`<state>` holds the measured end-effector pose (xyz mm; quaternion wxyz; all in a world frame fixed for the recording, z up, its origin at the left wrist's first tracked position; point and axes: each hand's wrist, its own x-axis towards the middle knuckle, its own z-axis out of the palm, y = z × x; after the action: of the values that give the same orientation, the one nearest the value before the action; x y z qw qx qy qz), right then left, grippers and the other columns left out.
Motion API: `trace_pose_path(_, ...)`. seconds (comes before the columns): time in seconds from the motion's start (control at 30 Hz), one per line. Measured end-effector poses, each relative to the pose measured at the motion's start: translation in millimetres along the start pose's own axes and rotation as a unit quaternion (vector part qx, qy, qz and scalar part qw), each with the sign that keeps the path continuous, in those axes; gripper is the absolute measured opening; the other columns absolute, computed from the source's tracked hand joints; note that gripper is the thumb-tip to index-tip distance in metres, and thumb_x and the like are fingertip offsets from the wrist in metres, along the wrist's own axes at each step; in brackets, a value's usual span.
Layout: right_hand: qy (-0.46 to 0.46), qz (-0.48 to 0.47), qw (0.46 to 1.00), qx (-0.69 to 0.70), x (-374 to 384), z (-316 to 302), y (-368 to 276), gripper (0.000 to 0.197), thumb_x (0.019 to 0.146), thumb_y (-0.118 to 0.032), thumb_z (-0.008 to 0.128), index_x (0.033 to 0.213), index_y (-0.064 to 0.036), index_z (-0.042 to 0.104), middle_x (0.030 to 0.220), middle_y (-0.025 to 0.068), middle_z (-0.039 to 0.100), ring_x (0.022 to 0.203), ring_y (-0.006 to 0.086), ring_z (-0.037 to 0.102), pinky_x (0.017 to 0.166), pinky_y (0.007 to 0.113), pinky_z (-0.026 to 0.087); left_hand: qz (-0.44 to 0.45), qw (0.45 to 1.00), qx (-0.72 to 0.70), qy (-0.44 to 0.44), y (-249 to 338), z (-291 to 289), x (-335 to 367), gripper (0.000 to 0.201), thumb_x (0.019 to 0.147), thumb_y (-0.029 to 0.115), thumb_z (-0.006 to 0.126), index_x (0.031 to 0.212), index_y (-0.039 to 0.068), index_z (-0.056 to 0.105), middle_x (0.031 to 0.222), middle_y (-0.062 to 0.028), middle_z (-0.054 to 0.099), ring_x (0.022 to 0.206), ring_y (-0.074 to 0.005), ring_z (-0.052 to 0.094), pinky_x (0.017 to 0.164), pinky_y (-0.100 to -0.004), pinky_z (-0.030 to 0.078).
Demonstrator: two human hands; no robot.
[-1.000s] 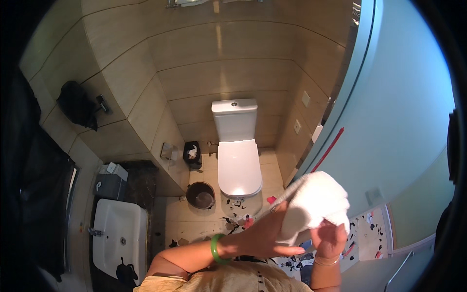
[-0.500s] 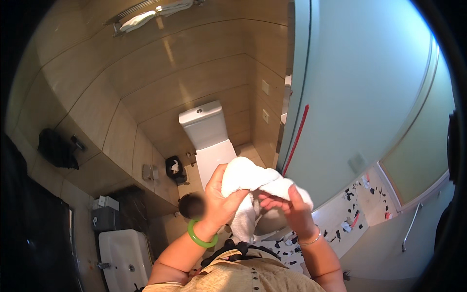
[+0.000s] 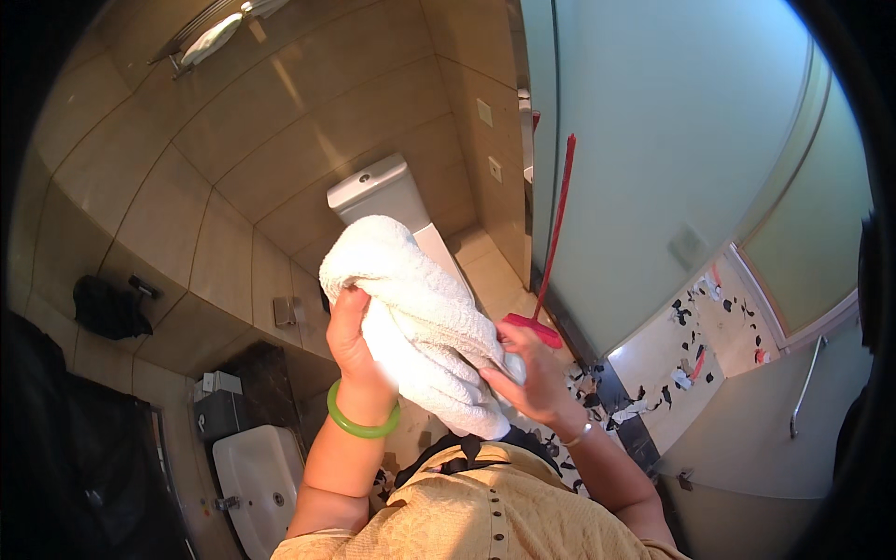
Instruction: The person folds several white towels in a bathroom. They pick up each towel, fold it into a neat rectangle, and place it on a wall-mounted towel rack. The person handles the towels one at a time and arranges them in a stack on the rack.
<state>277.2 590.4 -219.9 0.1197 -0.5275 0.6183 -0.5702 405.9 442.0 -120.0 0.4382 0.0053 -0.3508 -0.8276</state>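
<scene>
A bunched white towel is held up in front of my body, partly covering the toilet. My left hand grips its left side, thumb on the cloth, with a green bangle round the wrist. At the lower right edge of the towel, my right hand pinches the fabric between thumb and fingers. Folds hang down between both hands toward my waist. Some of my left fingers are hidden behind the cloth.
A red-handled squeegee or broom leans by the frosted glass door. Black scraps and paper bits litter the floor at right. A white sink is at lower left; a towel rack hangs on the far wall.
The towel has come up and left, and more of it is spread into view. My left hand has shifted left and up with it. The view has swung, showing more of the red-handled tool.
</scene>
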Motion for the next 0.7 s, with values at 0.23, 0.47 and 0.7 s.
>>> trace_pose_path(0.23, 0.004, -0.058, 0.994, -0.088, 9.3, -14.9, 8.2, 0.042, 0.072, -0.007, 0.07, 0.112, -0.0023, 0.058, 0.101, 0.0157, 0.062, 0.091, 0.0308, 0.062, 0.081, 0.035, 0.049, 0.023, 1.0, 0.007, -0.016, 18.5, 4.1, -4.0, 0.05, 0.088, 0.033, 0.051, 0.127, 0.002, 0.049, 0.123, -0.015, 0.057, 0.113, -0.0286, 0.054, 0.099, -0.0425, 0.043)
trace_pose_path(0.47, 0.037, -0.15, 0.98, -0.123, 1.9, -52.4, 4.5, 0.035, 0.072, 0.005, 0.063, 0.106, -0.0023, 0.062, 0.092, 0.0119, 0.064, 0.077, 0.0268, 0.063, 0.069, 0.032, 0.052, 0.031, 0.999, -0.015, -0.003, 33.9, 12.2, 4.3, 0.049, 0.09, 0.038, 0.044, 0.125, 0.005, 0.053, 0.124, -0.0141, 0.057, 0.111, -0.0303, 0.056, 0.098, -0.0454, 0.043)
trace_pose_path(0.7, -0.073, -0.226, 0.957, -0.164, -50.7, -22.4, 13.0, 0.026, 0.078, -0.006, 0.065, 0.103, -0.0099, 0.068, 0.101, 0.012, 0.059, 0.077, 0.0266, 0.064, 0.064, 0.033, 0.054, 0.021, 1.0, -0.004, 0.02, 34.7, 12.1, 5.1, 0.047, 0.094, 0.041, 0.039, 0.124, 0.009, 0.055, 0.123, -0.0135, 0.059, 0.112, -0.0333, 0.056, 0.098, -0.0511, 0.043)
